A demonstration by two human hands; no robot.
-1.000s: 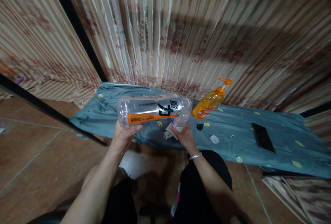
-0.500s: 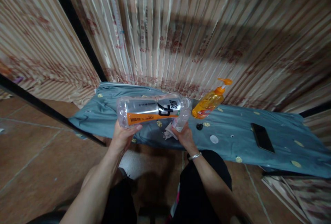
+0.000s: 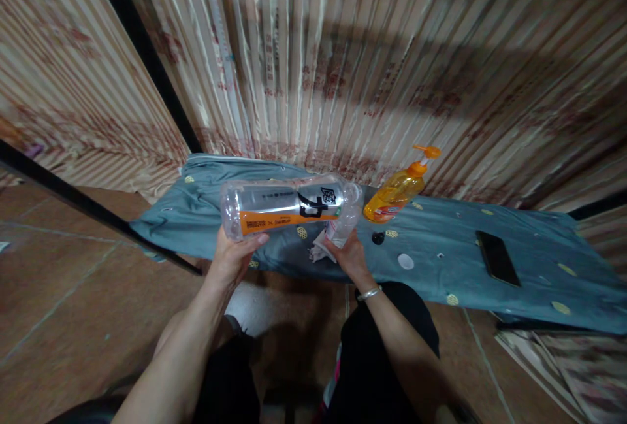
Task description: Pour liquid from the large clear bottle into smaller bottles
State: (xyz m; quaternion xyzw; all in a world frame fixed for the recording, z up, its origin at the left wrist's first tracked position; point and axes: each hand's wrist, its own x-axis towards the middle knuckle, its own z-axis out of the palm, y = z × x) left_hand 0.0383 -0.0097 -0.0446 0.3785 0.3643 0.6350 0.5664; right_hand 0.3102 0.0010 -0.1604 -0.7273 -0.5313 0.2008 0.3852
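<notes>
A large clear bottle (image 3: 284, 205) with a silver and orange label lies tilted on its side in the air, its neck to the right. My left hand (image 3: 236, 257) is wrapped round its base end. My right hand (image 3: 349, 255) holds a smaller clear bottle (image 3: 343, 225), whose top is beside the large bottle's neck; whether the two mouths touch I cannot tell. A crumpled pale cloth or tissue (image 3: 319, 249) is just left of my right hand. An orange pump bottle (image 3: 396, 194) stands to the right of both bottles.
On the blue patterned cloth (image 3: 529, 228) are a small black cap (image 3: 377, 238), a white round lid (image 3: 405, 261) and a dark phone (image 3: 497, 258) at the right. A striped curtain (image 3: 343, 71) hangs behind. Black poles (image 3: 147, 58) stand at the left.
</notes>
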